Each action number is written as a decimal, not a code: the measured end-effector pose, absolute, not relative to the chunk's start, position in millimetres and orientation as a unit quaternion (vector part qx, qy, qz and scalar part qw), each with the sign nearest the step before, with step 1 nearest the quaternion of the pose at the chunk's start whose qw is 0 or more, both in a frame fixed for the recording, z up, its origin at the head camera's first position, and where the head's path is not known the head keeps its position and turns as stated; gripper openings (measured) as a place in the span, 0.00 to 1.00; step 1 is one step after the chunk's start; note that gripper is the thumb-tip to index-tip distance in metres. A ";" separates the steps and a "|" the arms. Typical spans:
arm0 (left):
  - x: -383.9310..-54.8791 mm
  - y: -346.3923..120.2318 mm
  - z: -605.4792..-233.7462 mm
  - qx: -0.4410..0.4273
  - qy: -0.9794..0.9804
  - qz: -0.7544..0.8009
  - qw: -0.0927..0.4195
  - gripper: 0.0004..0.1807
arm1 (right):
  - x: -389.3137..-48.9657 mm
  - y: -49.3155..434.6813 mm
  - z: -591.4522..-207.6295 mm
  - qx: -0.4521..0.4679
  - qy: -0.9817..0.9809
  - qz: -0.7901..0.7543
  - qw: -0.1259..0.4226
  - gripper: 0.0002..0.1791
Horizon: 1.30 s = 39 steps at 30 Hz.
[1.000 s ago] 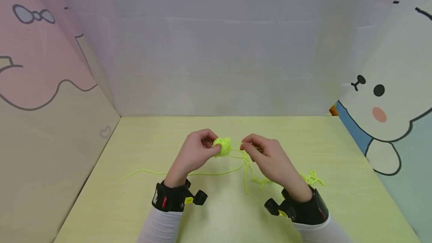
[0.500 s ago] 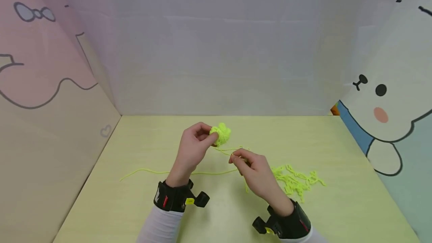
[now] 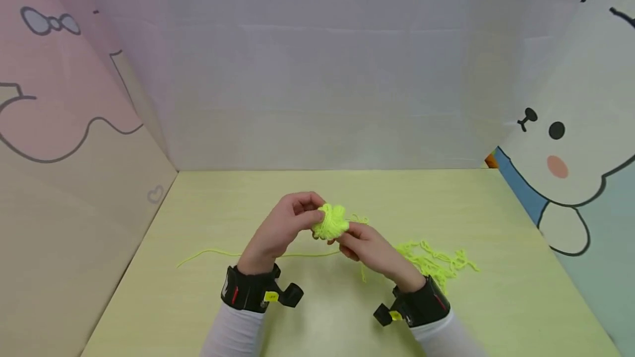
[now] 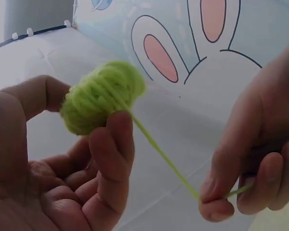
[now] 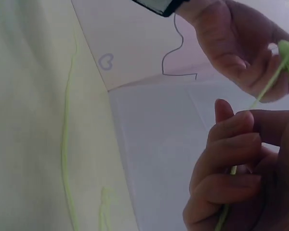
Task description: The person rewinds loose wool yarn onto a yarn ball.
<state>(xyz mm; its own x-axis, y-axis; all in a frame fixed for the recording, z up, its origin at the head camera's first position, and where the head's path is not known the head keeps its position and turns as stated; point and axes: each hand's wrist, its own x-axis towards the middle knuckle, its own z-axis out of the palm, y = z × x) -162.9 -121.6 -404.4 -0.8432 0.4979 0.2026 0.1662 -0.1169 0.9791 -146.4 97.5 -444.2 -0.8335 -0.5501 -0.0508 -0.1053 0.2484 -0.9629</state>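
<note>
A small ball of neon yellow-green yarn (image 3: 331,222) is held up over the table between the thumb and fingers of my left hand (image 3: 285,230). Its wound strands show in the left wrist view, where the yarn ball (image 4: 103,96) sits at the fingertips. From it a taut strand (image 4: 164,159) runs to my right hand (image 4: 255,159), which pinches it between thumb and index finger. In the right wrist view the strand passes on under the curled fingers of the right hand (image 5: 231,159). In the head view the right hand (image 3: 372,247) is just right of the ball, its fingertips partly behind it.
A loose tangle of the same yarn (image 3: 431,263) lies on the pale table (image 3: 317,313) right of the right hand. One long yarn end (image 3: 213,250) stretches left across the tabletop. Sheets with cartoon drawings (image 3: 560,142) stand at both sides, and a plain pale sheet (image 3: 317,87) closes the back.
The right hand has moved left and down, then up to the ball. The left hand raised the ball, then lowered it and tilted it. More of the tangle shows at the right.
</note>
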 end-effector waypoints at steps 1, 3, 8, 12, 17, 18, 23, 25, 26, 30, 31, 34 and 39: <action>-163.2 -122.2 -405.4 0.269 0.659 0.690 0.134 0.07 | -150.9 101.0 -443.9 -0.214 0.765 -0.575 0.196 0.15; -164.1 -122.7 -407.5 0.289 0.669 0.665 0.163 0.06 | -158.1 108.0 -438.8 -0.212 0.769 -0.573 0.192 0.15; -165.3 -121.2 -410.7 0.283 0.724 0.603 0.180 0.05 | -170.2 120.7 -414.5 -0.218 0.801 -0.535 0.158 0.16; -165.6 -120.1 -413.4 0.263 0.760 0.568 0.176 0.05 | -173.2 124.3 -398.1 -0.227 0.825 -0.500 0.132 0.14; -165.5 -119.2 -415.4 0.254 0.779 0.549 0.164 0.07 | -165.6 120.9 -385.3 -0.239 0.847 -0.465 0.100 0.12; -165.6 -119.0 -416.0 0.253 0.783 0.545 0.159 0.07 | -162.8 119.7 -383.6 -0.241 0.850 -0.459 0.092 0.12; -166.6 -118.6 -419.4 0.230 0.808 0.529 0.118 0.08 | -146.4 112.9 -380.6 -0.257 0.862 -0.434 0.057 0.11; -167.3 -118.1 -420.6 0.217 0.816 0.527 0.096 0.08 | -140.1 109.3 -382.0 -0.261 0.866 -0.425 0.046 0.10; -167.7 -117.9 -421.1 0.208 0.819 0.528 0.083 0.08 | -137.2 107.3 -383.0 -0.263 0.867 -0.421 0.041 0.10; -169.1 -115.5 -422.1 0.183 0.816 0.547 0.031 0.06 | -128.1 98.4 -392.7 -0.270 0.877 -0.397 0.003 0.08; -169.2 -114.9 -422.1 0.177 0.814 0.553 0.020 0.06 | -126.2 96.2 -395.9 -0.271 0.880 -0.390 -0.008 0.08; -168.6 -112.3 -421.7 0.164 0.805 0.570 -0.009 0.05 | -121.3 88.8 -404.6 -0.270 0.889 -0.367 -0.039 0.07; -167.6 -107.0 -423.3 0.154 0.793 0.588 -0.041 0.04 | -115.9 78.2 -414.6 -0.270 0.902 -0.332 -0.064 0.06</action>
